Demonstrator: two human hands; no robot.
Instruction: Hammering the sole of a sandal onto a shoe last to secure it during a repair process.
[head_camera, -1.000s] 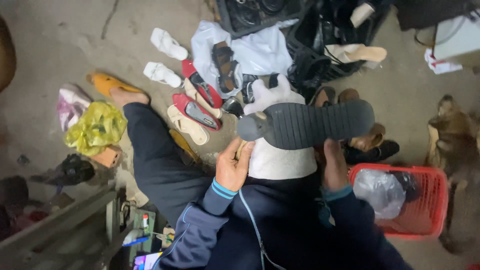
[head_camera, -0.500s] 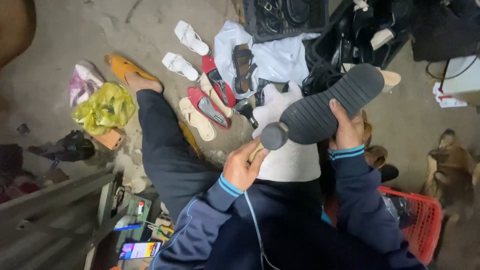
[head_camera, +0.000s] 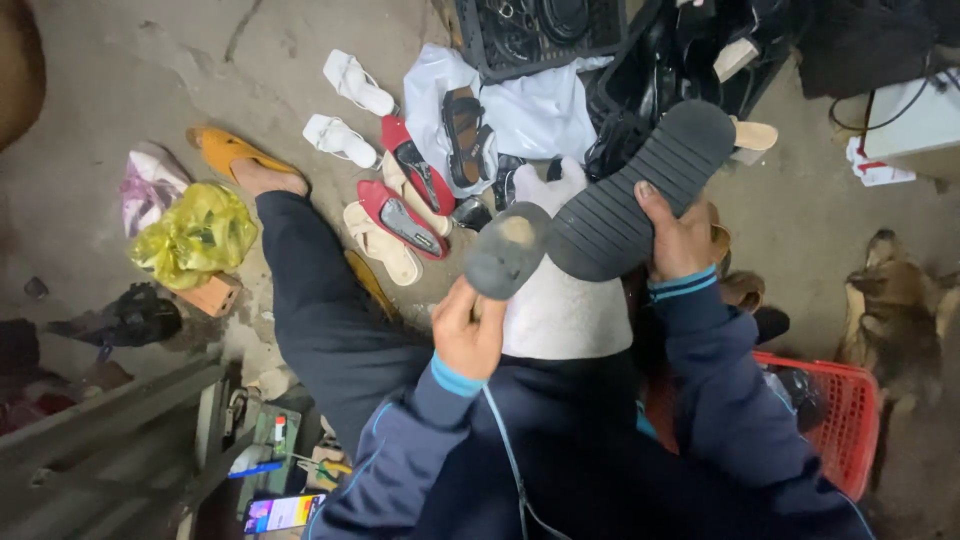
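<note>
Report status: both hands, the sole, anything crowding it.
Right hand grips the dark ridged shoe sole at mid-length. Left hand pinches its heel end. White cloth on lap beneath. Sandals on floor, apart.

head-worn view, looking steeply down, close

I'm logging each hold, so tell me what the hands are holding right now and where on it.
A dark ridged shoe sole: the right hand grips its long edge near the middle, the left hand grips the worn heel end.

Shoe sole (head_camera: 640, 190) dark grey, ribbed; basket (head_camera: 850, 415) red; bag (head_camera: 195, 235) yellow; sandals (head_camera: 345, 110) white; sleeve cuffs (head_camera: 455, 380) blue.
</note>
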